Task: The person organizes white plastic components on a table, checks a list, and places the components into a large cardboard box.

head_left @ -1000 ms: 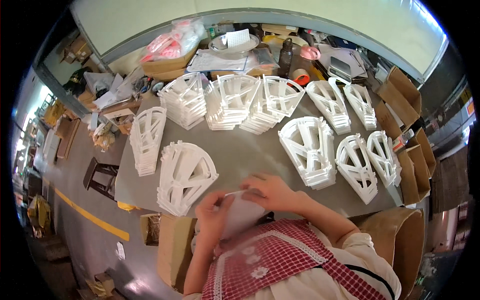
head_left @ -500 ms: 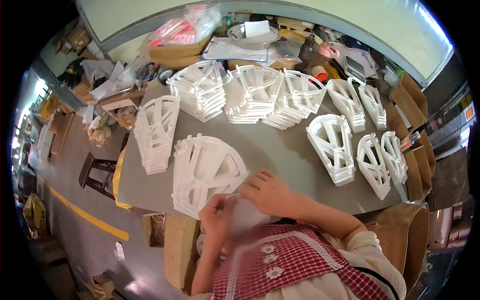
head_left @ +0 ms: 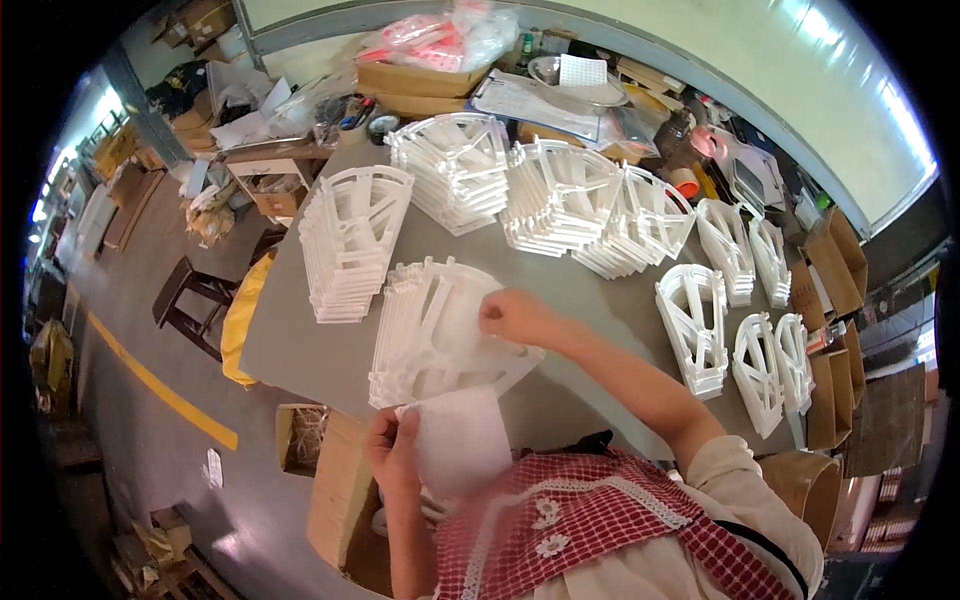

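Note:
My left hand pinches a white sheet at its upper left corner, just in front of the table edge. It may be a single sheet or a thin pad; I cannot tell. Above the nearest stack of white fan-shaped plastic frames, my right hand has its fingers curled and pressed together. Whatever they hold, if anything, is hidden. The frames in this stack overlap, with their curved edges toward the far side and their narrower ends toward me.
More white frames stand in a left stack, back stacks and right-hand groups on the grey table. Cardboard boxes flank it. Papers, a clipboard and a pink-lidded bottle crowd the far side.
My hands were close together at the white sheet; now the right has moved away over the near stack. The left has lowered slightly, and the sheet shows more fully. The view has shifted.

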Motion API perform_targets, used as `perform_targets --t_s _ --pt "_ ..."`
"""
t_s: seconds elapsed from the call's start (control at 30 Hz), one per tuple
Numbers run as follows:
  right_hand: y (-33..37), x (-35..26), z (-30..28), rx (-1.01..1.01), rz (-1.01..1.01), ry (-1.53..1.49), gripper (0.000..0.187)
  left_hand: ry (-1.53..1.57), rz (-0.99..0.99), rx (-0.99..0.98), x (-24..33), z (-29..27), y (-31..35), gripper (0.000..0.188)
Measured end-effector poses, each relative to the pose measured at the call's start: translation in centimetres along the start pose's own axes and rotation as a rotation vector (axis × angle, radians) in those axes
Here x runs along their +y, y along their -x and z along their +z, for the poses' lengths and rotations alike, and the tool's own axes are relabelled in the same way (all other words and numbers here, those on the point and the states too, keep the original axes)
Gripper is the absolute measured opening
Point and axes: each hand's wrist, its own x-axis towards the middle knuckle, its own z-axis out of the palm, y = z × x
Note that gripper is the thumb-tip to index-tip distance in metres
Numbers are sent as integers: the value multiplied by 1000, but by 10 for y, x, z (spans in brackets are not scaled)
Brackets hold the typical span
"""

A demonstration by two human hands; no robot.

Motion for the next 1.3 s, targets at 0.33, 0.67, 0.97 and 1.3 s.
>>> perform_targets --t_s 0.33,0.67,0.97,1.3 --pt "41 -53 -25 -212 119 371 33 45 30 120 -3 -10 -2 7" --pt "94 -10 -17 182 -151 234 28 291 -32 101 10 -7 -15 5" --pt "157 117 -67 -72 -142 615 26 489 -206 56 52 9 -18 24" --pt "22 6 -8 155 -336 -90 18 362 -239 162 4 4 -53 27"
